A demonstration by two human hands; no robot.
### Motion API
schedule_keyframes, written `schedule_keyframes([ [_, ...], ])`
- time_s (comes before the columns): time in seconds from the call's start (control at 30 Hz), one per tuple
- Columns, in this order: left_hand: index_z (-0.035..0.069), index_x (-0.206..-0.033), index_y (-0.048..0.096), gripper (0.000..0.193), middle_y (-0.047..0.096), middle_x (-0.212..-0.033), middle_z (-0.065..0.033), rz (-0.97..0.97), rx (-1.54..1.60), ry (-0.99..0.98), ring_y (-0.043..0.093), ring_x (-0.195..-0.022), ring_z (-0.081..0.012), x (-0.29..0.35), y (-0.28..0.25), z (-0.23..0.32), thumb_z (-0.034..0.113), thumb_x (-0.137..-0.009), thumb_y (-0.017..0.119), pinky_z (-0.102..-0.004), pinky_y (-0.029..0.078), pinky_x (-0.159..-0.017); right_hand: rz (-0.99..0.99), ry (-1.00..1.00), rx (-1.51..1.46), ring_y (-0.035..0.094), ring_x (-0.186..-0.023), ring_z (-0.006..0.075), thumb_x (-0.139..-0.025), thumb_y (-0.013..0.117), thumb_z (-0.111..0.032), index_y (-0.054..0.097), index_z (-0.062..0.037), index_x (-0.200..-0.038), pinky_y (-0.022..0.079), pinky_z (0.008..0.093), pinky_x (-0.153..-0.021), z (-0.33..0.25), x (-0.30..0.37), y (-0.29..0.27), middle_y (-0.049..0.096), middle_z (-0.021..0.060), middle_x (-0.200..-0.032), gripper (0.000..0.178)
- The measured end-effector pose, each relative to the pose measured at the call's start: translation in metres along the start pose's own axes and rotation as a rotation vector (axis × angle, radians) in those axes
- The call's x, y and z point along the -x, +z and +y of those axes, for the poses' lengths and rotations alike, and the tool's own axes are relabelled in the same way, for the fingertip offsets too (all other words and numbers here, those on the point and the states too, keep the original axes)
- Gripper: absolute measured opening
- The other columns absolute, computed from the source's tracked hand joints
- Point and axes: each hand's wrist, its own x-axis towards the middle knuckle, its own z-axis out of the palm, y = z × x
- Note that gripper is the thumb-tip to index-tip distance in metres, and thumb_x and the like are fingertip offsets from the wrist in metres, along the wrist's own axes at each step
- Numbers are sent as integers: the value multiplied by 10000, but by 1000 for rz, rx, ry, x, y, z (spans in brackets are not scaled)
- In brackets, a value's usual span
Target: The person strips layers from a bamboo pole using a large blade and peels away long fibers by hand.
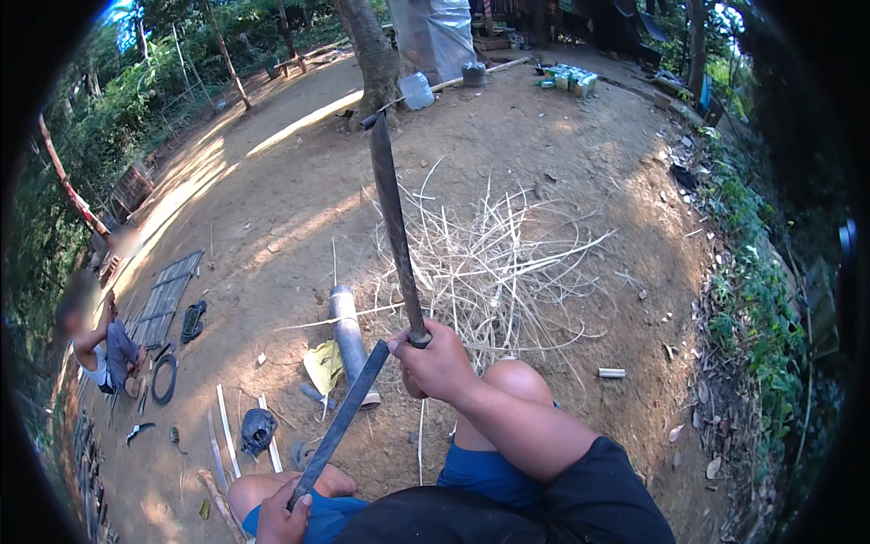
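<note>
Nearest, the left hand (284,519) is curling around the lower end of a flat dark bar (340,424), which is slanting forward and rightward from that grip. The bar is looking stiff and hard, probably of modest weight, its ends offering the safest hold. Ahead and to the right, the right hand (437,364) is wrapping the base of a long dark blade (397,227), fingers folded in; whether they are also touching the bar's far end, I cannot tell. The blade is stretching out ahead of that fist, probably rigid and tip-heavy, so its base is giving the surest purchase. The right forearm (539,428) is angling in from the lower right. Beyond the grip, pale strips (507,263) are spreading in a loose tangle.
</note>
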Motion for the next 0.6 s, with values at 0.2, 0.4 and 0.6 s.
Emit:
schedule_keyframes([
  [0.2,28,-1169,637,301,574,-697,5,226,-611,476,498,-615,-81,-17,-45,-40,206,-927,615,-266,418,-585,46,51,-5,576,-594,92,-869,703,-150,610,-8,-868,460,271,-543,18,-24,-5,641,45,-711,170],
  [0.4,-3,-1207,620,347,622,-858,-48,404,-271,194,529,-772,-119,-8,-154,25,193,-921,633,-287,442,-720,-40,138,-147,551,-567,101,-888,681,-167,626,-4,-845,458,267,-525,19,-34,-1,669,70,-756,177],
  [0.6,-62,-1361,474,438,564,-1330,-174,1019,-472,450,515,-1231,-208,27,-298,91,178,-998,521,-312,357,-1054,-164,164,85,581,-579,113,-821,688,-121,640,-8,-883,481,276,-552,34,-40,15,657,55,-741,138],
])
